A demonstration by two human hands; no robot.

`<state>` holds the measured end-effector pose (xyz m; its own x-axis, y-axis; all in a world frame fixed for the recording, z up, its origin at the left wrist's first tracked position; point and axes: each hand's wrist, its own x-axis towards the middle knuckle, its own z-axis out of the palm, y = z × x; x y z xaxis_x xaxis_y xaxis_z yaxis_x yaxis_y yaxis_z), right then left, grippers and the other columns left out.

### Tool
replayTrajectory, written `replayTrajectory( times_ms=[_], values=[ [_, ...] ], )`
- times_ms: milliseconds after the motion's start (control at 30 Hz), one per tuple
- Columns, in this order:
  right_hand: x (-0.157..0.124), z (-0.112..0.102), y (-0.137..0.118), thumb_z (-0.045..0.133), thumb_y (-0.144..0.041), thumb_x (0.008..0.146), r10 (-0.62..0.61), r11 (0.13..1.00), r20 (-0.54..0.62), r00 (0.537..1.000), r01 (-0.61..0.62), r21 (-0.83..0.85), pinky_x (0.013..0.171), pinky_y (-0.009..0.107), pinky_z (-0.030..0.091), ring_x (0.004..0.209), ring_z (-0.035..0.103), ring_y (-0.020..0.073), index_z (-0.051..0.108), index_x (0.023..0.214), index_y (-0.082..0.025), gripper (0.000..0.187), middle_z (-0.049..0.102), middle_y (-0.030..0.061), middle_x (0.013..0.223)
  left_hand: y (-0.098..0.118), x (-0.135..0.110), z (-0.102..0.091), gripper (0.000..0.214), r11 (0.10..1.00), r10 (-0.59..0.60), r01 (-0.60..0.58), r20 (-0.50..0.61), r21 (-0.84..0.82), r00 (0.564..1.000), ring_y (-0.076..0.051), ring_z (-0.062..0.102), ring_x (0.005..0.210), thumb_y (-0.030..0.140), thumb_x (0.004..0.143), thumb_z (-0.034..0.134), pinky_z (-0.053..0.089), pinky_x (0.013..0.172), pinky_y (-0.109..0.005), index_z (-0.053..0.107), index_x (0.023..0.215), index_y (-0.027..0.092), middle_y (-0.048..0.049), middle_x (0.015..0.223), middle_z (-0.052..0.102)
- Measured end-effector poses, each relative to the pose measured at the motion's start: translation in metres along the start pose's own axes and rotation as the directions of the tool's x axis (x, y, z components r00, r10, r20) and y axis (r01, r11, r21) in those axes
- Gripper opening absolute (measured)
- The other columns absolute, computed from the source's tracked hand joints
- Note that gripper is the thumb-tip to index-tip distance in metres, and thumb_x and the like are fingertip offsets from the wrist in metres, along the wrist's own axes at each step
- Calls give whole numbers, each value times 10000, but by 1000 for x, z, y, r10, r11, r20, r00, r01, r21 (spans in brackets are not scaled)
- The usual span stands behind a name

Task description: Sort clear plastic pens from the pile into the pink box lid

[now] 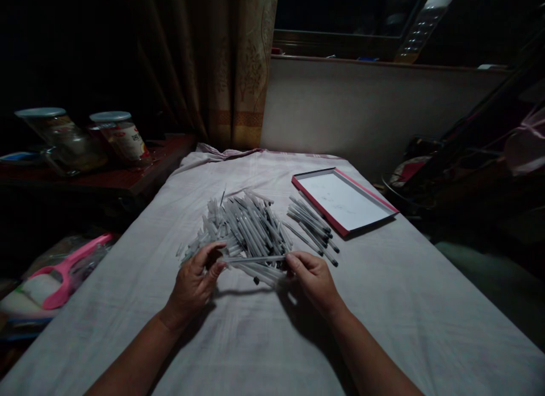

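A clear pen with a dark end (255,260) is stretched level between my two hands, just above the cloth. My right hand (313,277) pinches its right end between thumb and fingers. At the other end, my left hand (198,277) has curled fingers, with the thumb tip at the pen's end; the exact grip there is partly hidden. Right behind the pen lies a loose heap of clear pens and barrels (249,223). To the right of this heap, several black-ended pens (313,223) lie side by side in a rough row.
A shallow red-edged box lid (344,200) with a white inside lies behind the row of pens. Pale checked cloth (264,339) covers the surface. Jars (128,138) stand on a dark red table at left; a pink-handled item (63,277) sits below. A bottle (423,30) leans on the sill.
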<state>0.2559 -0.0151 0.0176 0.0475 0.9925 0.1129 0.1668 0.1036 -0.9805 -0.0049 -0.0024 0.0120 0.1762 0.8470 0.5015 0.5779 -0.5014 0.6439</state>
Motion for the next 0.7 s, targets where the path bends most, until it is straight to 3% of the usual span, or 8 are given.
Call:
replayTrajectory(
  times_ms=[133, 300, 500, 567, 633, 700],
  values=[
    [1, 0, 3, 642, -575, 785, 82, 995, 3, 997, -82, 64, 502, 255, 422, 490, 507, 136, 680, 580, -159, 466, 611, 29, 531, 2, -1, 4, 188, 997, 77, -77, 17, -9, 997, -149, 661, 757, 341, 930, 564, 517, 689, -249, 641, 1036, 206, -33, 887, 705],
    [-2, 0, 4, 642, -563, 797, 62, 994, -20, 998, -60, 91, 516, 255, 408, 517, 493, 131, 727, 624, -152, 454, 626, 37, 561, 4, 1, 2, 212, 993, 117, -117, 48, 6, 992, -138, 636, 693, 342, 961, 495, 489, 656, -238, 631, 902, 191, -17, 773, 668],
    [-2, 2, 6, 726, -540, 715, 103, 986, -37, 994, -97, 134, 506, 251, 427, 564, 546, 151, 791, 829, -165, 397, 685, 54, 645, -1, -1, 4, 522, 994, -79, 93, 195, -64, 978, -144, 559, 561, 476, 993, 326, 439, 556, -253, 525, 601, 194, -3, 562, 551],
    [-3, 4, 6, 732, -556, 703, 124, 984, -44, 991, -117, 138, 485, 242, 414, 554, 543, 150, 783, 821, -167, 410, 676, 48, 640, -2, -2, 6, 506, 984, -135, 155, 204, -88, 970, -147, 565, 560, 495, 984, 344, 449, 556, -256, 575, 654, 189, -2, 572, 567],
    [-3, 6, 6, 713, -590, 713, 145, 984, -61, 987, -138, 117, 440, 231, 375, 513, 519, 141, 762, 760, -162, 433, 647, 37, 603, -2, -3, 9, 365, 975, -163, 187, 185, -120, 969, -161, 624, 651, 487, 944, 454, 488, 603, -261, 650, 878, 186, -14, 695, 652],
    [-3, 7, 7, 692, -620, 727, 153, 985, -75, 985, -147, 86, 413, 228, 345, 481, 493, 135, 733, 692, -158, 465, 606, 24, 556, 0, -4, 11, 303, 967, -174, 198, 152, -160, 973, -176, 669, 781, 440, 883, 574, 521, 678, -269, 628, 1064, 202, -33, 866, 708]
  ],
)
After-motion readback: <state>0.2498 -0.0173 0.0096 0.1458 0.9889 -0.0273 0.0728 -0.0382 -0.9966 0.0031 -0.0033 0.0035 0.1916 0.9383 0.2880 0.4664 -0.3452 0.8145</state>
